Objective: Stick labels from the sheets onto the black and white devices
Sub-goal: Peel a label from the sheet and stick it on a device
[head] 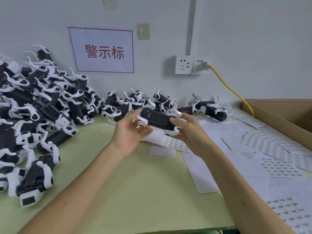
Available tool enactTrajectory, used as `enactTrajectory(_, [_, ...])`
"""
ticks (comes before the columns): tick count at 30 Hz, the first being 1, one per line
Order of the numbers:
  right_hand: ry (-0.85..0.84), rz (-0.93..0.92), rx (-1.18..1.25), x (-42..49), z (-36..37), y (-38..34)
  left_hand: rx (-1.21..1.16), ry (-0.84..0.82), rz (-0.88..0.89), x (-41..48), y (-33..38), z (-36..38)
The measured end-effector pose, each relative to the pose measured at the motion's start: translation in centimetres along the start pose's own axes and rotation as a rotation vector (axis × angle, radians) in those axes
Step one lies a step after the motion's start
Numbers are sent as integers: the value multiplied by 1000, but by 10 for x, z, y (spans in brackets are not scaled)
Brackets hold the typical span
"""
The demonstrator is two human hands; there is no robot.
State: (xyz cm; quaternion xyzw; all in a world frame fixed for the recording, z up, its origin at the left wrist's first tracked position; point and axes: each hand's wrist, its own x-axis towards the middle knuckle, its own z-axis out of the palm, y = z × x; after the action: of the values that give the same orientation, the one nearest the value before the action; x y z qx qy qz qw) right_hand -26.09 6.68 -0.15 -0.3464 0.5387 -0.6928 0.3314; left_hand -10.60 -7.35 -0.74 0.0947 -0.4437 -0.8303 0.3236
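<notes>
One held: a black plastic device with white legs (pixel 157 119) was up over the pale green counter (pixel 135 183).
Left grip: the left hand (pixel 130 137) cupped its left end.
Right grip: the right hand (pixel 189 132) clasped the other end.
Label on it: couldn't tell.
Left to do: plenty, I'd judge, given the heap of black and white devices (pixel 33 107) and the well-stocked white paper label sheets (pixel 273 149).

Bright, even light — soft shadows; slight blur; wide-angle bending at the edges.

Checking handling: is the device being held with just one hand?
No, the left hand and right hand both grip the device.
</notes>
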Motion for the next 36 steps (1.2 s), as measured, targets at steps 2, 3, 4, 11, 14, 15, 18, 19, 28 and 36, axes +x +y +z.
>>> enactTrajectory(2, [-26, 139, 120, -2, 5, 0, 51, -22, 20, 1, 0, 1])
enactTrajectory(3, [-23, 208, 162, -2, 8, 0, 82, -25, 24, 1, 0, 1])
enactTrajectory(4, [-18, 261, 174, -3, 9, 0, 121, -19, 25, 1, -1, 1])
enactTrajectory(11, [-90, 117, 58, -2, 9, 6, 208, 106, 36, 5, -3, -1])
enactTrajectory(14, [62, -224, -301, -2, 10, 10, 210, 144, -32, 5, -2, -3])
enactTrajectory(15, [95, -318, -385, -2, 10, 11, 224, 137, -84, 4, -2, -2])
enactTrajectory(18, [24, -374, -485, 0, 6, 13, 248, 109, -185, 0, -5, 2])
enactTrajectory(19, [-10, -320, -446, 1, 5, 12, 240, 133, -180, 0, -5, 2])
enactTrajectory(28, [182, 111, 338, 8, -25, -9, 318, 215, -149, 0, -10, 4])
enactTrajectory(36, [356, -217, 816, -5, -93, -30, 329, 183, -165, 2, -17, 2])
